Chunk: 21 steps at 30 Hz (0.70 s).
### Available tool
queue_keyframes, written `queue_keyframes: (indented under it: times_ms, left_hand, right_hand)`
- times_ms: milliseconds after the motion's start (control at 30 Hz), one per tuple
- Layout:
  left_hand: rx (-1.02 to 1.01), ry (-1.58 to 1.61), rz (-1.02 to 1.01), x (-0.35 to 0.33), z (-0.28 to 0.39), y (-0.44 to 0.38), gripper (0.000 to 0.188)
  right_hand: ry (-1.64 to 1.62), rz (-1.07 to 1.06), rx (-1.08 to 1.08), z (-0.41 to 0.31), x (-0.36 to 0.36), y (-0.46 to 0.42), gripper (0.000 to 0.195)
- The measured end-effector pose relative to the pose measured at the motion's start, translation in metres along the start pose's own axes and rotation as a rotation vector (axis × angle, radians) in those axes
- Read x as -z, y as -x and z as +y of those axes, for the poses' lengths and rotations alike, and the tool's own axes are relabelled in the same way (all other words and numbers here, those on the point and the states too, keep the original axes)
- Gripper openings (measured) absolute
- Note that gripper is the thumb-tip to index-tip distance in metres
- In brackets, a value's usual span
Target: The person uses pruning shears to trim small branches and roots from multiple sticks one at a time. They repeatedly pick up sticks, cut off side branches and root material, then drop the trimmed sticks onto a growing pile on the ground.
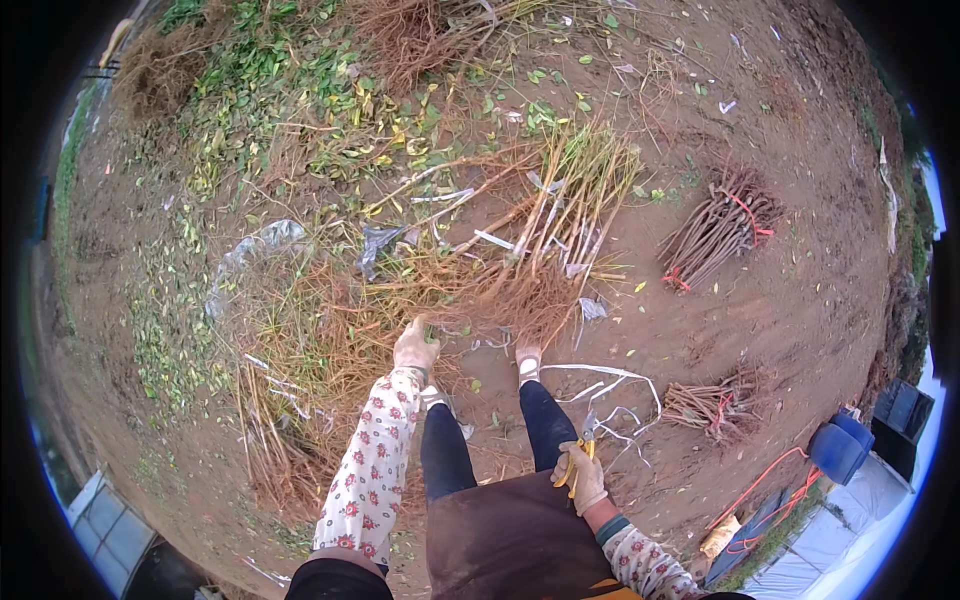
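Note:
My left hand (417, 346), in a pale glove, is over the edge of a heap of thin rooted cuttings and trimmings (322, 322); whether its fingers grip a strand is unclear. My right hand (582, 474), also gloved, holds yellow-handled pruning shears (576, 469) near my right knee, blades pointing away from me. Just beyond my feet stands a bunch of bare-rooted saplings (574, 202), their reddish roots (536, 304) nearest me. White tape strips (622, 373) lie on the soil beside my right leg.
Two tied bundles of rooted stems (720, 229) (716, 407) lie at right. More saplings (262, 427) lie at left, with scattered leaves (262, 97) and a root pile (420, 34) farther off. A blue container (840, 448) and red hose (780, 506) are at lower right.

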<state>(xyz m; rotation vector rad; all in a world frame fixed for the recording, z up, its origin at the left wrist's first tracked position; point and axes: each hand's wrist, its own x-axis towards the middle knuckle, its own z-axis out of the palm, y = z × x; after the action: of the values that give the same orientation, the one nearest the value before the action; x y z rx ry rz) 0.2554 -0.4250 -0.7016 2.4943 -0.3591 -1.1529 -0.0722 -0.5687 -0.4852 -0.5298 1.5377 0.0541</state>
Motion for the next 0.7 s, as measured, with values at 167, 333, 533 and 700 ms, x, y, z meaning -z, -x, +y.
queue_keyframes:
  times_ms: [167,333,533,700]
  left_hand:
    - [-0.091,0.061,-0.214,-0.134,0.12,-0.201,0.054]
    - [0.08,-0.033,-0.219,-0.198,0.113,-0.28,0.059]
    - [-0.056,0.349,-0.486,-0.247,0.115,-0.271,0.063]
    - [-0.103,0.497,-0.321,-0.222,0.094,-0.221,0.046]
  right_hand:
    - [-0.377,0.065,-0.048,-0.012,0.003,-0.043,0.019]
    - [0.235,0.037,0.359,-0.056,-0.02,-0.219,0.023]
    - [0.704,0.208,0.812,-0.134,-0.064,-0.497,0.042]
    - [0.796,-0.074,0.46,-0.166,-0.137,-0.509,0.09]
